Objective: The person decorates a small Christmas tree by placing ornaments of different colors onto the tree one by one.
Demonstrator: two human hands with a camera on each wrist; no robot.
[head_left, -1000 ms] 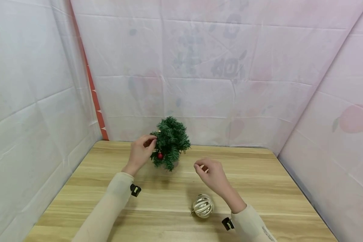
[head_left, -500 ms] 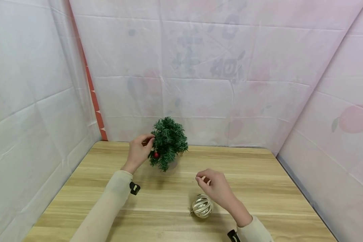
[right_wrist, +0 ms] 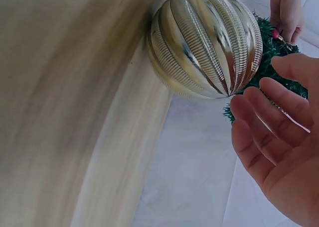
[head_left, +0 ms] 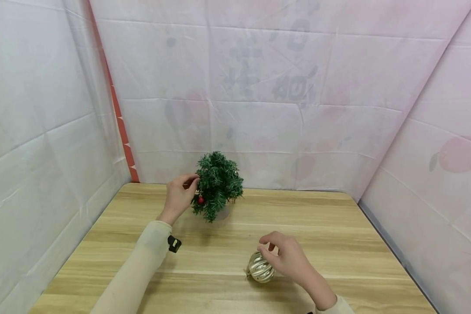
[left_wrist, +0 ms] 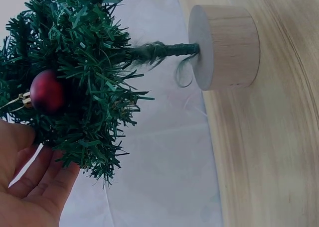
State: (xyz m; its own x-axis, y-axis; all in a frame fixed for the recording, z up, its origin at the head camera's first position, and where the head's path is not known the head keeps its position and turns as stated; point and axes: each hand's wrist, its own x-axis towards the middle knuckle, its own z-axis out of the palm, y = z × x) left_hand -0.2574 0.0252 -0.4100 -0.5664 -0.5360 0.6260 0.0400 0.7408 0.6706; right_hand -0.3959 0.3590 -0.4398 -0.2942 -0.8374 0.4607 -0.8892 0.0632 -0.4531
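Observation:
A small artificial Christmas tree stands at the back of the table on a round wooden base. My left hand pinches the foliage on its left side; the fingertips are partly hidden among the needles. Just below that hand hangs a red bauble with a gold cap. Nearer to me, a large ribbed gold bauble lies on the table, its cap toward the left. Over its upper right side is my right hand, fingers loosely bent and holding nothing. The right wrist view shows its fingertips close beside the gold bauble.
The wooden table has rounded back corners. Pale printed cloth walls enclose it at the back and both sides, with a red strip in the back left corner. The tree stands close to the back cloth.
My right hand has come down and toward me, from beside the tree to the gold bauble. The tree has shifted slightly left, its red bauble with it, while my left hand stays on it.

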